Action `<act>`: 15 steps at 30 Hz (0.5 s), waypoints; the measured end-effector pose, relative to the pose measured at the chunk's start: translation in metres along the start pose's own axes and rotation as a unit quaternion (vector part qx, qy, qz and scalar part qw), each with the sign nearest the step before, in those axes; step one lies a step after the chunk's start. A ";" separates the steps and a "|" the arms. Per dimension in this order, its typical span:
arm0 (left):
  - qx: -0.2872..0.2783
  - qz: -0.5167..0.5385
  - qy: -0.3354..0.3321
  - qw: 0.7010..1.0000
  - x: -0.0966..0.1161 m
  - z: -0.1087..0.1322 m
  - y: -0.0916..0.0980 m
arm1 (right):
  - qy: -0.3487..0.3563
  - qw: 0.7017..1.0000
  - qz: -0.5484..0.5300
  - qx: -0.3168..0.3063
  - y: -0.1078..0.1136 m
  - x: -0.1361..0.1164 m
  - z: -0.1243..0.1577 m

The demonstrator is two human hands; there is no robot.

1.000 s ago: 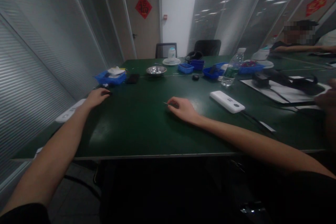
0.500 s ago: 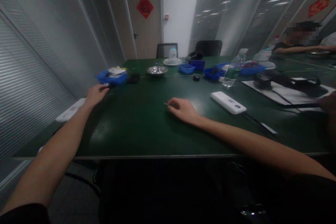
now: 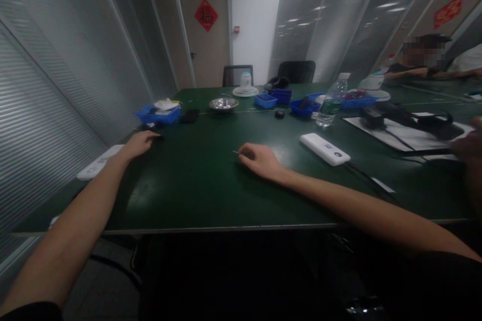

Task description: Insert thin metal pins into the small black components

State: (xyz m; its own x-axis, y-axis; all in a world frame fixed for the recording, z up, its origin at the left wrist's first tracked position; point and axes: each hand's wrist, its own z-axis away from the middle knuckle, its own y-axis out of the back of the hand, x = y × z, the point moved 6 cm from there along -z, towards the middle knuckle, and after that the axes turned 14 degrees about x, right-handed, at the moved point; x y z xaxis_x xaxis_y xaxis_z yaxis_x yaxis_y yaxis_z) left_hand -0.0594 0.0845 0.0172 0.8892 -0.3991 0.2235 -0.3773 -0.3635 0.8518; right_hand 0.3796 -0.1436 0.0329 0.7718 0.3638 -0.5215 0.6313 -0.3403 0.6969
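My left hand [image 3: 140,144] is over the left side of the table, its fingers closed around a small dark object [image 3: 160,137] at the fingertips, too blurred to name. Just beyond that hand stands a blue plastic tray [image 3: 158,116] with white and yellow material in it. My right hand [image 3: 259,159] rests near the table's middle, thumb and fingers pinched on a thin metal rod [image 3: 236,152]. The rod's tip points left; its other end is hidden in my fingers.
The green table [image 3: 188,185] holds a steel bowl [image 3: 223,105], a black flat item [image 3: 190,116], a water bottle [image 3: 331,103], a white power bank [image 3: 324,149] with a cable, and several blue trays. Another white device [image 3: 98,162] lies left. A person sits far right.
My left hand has drawn back from the blue tray towards me, and the small dark object has moved with it. My right hand stays nearly still with the rod.
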 end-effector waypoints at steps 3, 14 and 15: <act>-0.005 -0.011 0.006 1.000 -0.002 -0.004 -0.002 | 0.003 1.000 0.002 -0.002 -0.001 0.000 0.000; 0.030 -0.088 0.032 0.995 -0.017 0.001 0.008 | 0.002 1.000 0.002 -0.010 0.001 -0.002 0.001; 0.036 -0.087 0.043 0.995 -0.017 0.001 0.010 | 0.003 1.000 0.003 -0.009 0.000 -0.001 0.000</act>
State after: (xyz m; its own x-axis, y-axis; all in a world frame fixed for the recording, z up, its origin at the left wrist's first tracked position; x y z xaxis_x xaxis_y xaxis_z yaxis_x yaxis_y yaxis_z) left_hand -0.0785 0.0869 0.0214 0.9606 -0.2520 0.1173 -0.2296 -0.4817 0.8457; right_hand 0.3787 -0.1444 0.0335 0.7747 0.3670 -0.5149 0.6257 -0.3272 0.7081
